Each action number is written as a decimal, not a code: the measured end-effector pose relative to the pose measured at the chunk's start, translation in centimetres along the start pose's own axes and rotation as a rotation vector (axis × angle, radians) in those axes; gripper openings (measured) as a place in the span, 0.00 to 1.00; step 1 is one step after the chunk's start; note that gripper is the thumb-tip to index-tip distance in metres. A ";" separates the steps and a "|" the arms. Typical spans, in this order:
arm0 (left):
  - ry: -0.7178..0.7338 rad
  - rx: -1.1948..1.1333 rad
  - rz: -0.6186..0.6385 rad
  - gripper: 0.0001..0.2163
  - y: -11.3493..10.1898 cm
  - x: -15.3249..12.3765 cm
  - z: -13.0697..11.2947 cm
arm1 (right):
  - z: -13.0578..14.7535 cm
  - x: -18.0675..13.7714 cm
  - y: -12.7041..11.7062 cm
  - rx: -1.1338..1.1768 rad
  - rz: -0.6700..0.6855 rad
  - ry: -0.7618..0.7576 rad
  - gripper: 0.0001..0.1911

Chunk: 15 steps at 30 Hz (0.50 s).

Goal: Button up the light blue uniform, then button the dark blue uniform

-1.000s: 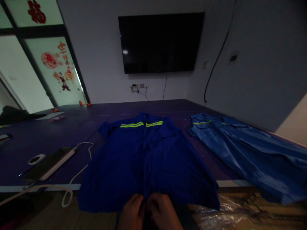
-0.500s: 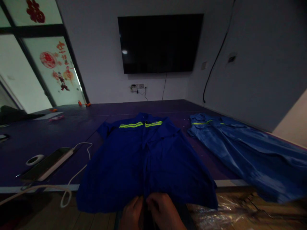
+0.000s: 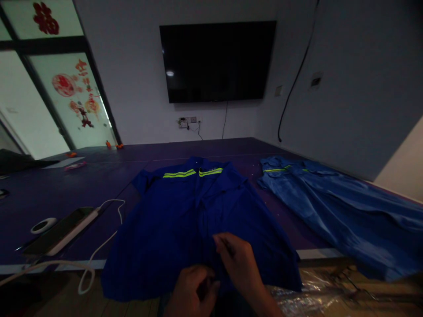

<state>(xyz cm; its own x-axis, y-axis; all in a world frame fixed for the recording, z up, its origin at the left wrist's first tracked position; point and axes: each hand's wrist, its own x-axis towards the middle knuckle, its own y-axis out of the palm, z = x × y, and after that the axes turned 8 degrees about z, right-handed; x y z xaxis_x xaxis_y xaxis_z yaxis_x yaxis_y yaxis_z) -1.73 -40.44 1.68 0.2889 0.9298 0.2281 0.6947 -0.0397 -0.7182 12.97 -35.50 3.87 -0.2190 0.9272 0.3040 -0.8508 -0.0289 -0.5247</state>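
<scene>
A dark blue work jacket (image 3: 185,220) with yellow-green reflective stripes lies spread on the purple table (image 3: 66,185), its hem hanging over the near edge. My left hand (image 3: 194,293) is closed on the jacket's front hem at the bottom. A little higher, my right hand (image 3: 239,262) pinches the front placket, fingers bent together on the cloth.
A lighter blue garment (image 3: 333,207) lies to the right on the table. On the left are a power strip (image 3: 74,224) with a white cable (image 3: 99,251), a phone and a tape roll (image 3: 42,225). A dark TV (image 3: 216,59) hangs on the far wall.
My right hand has moved up the jacket's front away from the left hand, which stays at the hem. The view has shifted slightly.
</scene>
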 end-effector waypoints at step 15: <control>-0.105 0.067 -0.336 0.12 -6.1 30.3 8.3 | -4.4 29.1 2.2 -0.201 0.035 0.267 0.14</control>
<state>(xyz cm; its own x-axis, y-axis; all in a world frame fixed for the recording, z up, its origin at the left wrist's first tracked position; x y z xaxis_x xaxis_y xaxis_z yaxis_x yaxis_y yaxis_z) -2.64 -9.01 7.52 -0.0201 0.9197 0.3920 0.6938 0.2951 -0.6569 6.86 -6.96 8.08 -0.0911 0.9928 0.0778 -0.7281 -0.0131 -0.6853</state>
